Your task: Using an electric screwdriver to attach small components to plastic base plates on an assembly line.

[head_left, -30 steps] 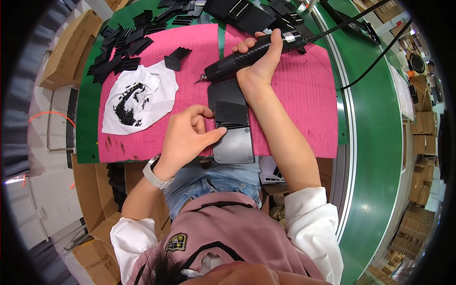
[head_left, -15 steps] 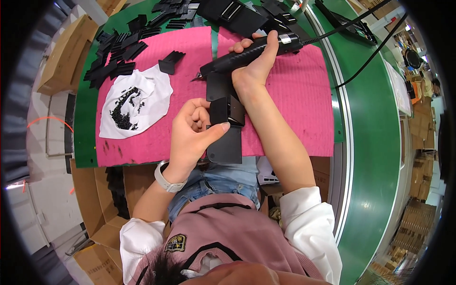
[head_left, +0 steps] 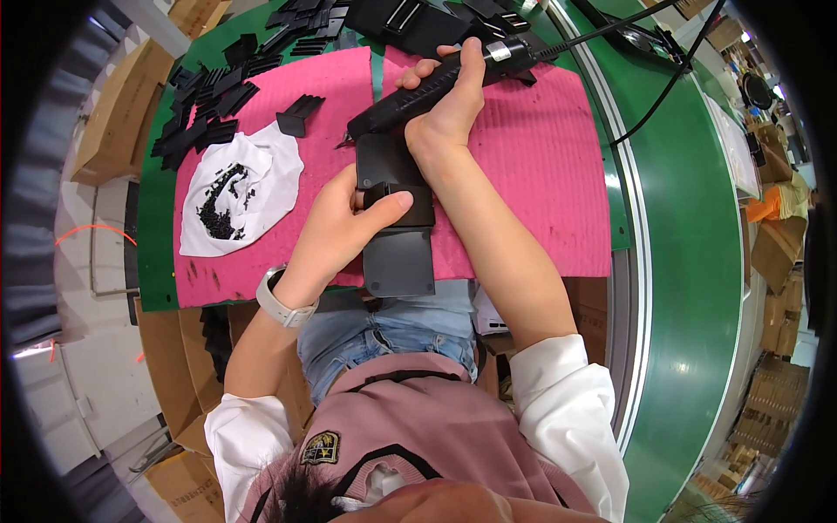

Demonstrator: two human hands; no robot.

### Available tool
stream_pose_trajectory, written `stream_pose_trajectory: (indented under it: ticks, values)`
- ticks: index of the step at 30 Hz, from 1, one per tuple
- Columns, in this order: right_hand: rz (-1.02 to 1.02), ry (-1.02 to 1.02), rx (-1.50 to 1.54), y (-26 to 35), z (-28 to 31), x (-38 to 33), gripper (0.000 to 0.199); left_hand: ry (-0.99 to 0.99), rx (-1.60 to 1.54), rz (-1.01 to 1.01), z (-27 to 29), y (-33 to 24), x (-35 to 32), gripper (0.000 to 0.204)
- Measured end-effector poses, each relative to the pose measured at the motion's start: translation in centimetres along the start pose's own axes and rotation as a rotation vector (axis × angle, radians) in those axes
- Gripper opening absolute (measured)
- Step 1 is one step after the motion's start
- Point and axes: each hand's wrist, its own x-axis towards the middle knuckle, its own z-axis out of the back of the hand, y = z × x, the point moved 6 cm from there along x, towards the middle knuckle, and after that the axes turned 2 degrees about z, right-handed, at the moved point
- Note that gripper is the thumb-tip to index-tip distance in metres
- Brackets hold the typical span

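Note:
My left hand (head_left: 349, 213) grips a black plastic part (head_left: 398, 261) at its middle, thumb on top and fingers curled beneath. The part is a long flat panel with a raised block across its centre, and its near end overhangs the mat's front edge. My right hand (head_left: 449, 109) is wrapped round a black corded electric screwdriver (head_left: 401, 105), held slantwise with its tip to the left, beyond the part's far end. Left of them, a white cloth (head_left: 270, 166) bears a heap of small black screws (head_left: 220, 205). A small black bracket (head_left: 298, 115) lies by the cloth's far edge.
Pink corrugated sheets (head_left: 540, 192) cover the green table (head_left: 689, 331). Small black parts (head_left: 209, 96) are piled at the far left, larger black housings (head_left: 418, 26) at the back. The screwdriver's cable (head_left: 610, 30) runs off to the upper right. Cardboard boxes (head_left: 126, 105) stand at the left.
The black part has turned in my left hand, so its middle block now lies flatter under my thumb. Both hands, the part and the screwdriver have shifted slightly left.

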Motion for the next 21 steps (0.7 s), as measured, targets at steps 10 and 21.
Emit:
stream_pose_trajectory:
  ticks: [10,21]
  values:
    - [0.051,0.152,0.086,1.5,-1.6,0.5,0.039,-0.020,0.035,0.011,1.2,1.0,0.3,0.011]
    - [0.070,0.587,0.082,9.8,-6.0,-1.5,0.046,-0.006,0.083,0.010,3.8,0.4,0.7,0.020]
